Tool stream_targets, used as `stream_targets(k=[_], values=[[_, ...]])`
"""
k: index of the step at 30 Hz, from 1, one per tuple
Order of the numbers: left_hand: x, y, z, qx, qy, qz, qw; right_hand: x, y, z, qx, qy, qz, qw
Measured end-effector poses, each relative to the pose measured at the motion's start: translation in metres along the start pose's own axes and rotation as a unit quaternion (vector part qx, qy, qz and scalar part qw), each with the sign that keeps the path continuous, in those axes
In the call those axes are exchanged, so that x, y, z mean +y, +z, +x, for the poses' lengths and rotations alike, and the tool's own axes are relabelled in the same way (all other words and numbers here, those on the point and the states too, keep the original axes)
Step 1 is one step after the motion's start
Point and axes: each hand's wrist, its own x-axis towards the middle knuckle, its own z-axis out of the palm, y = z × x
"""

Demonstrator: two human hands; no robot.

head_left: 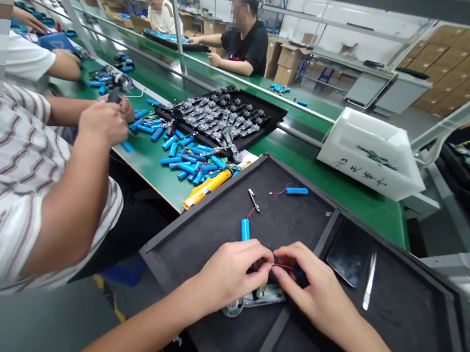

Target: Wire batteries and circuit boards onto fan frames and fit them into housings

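My left hand (232,271) and my right hand (311,285) meet over a black tray (212,219), fingers pinched together on a thin red wire (281,266). A blue battery cell (299,274) shows partly under my right fingers. A clear plastic part (260,299) lies beneath both hands. On the tray just beyond my hands lie a blue cell (245,229) with a wire to a small circuit board (253,199), and another blue cell with a red wire (296,191).
Tweezers (370,281) and a dark glossy piece (346,264) lie in the right tray section. A yellow soldering tool (207,188), several loose blue cells (185,158), a tray of black parts (221,114) and a white bin (370,152) sit on the green belt. A person in a striped shirt (5,193) works at left; other people sit opposite.
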Motion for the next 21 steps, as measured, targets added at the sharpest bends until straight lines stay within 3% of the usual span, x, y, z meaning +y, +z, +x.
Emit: stream_targets(k=[9,21], values=[[0.006,-0.002,0.001,0.011,-0.03,-0.039,0.999,0.011,0.006,-0.004,0.038,-0.112,-0.069,0.991],[0.005,-0.002,0.001,0.017,-0.088,-0.062,0.994,0.024,0.005,-0.001,0.018,-0.127,-0.075,0.989]])
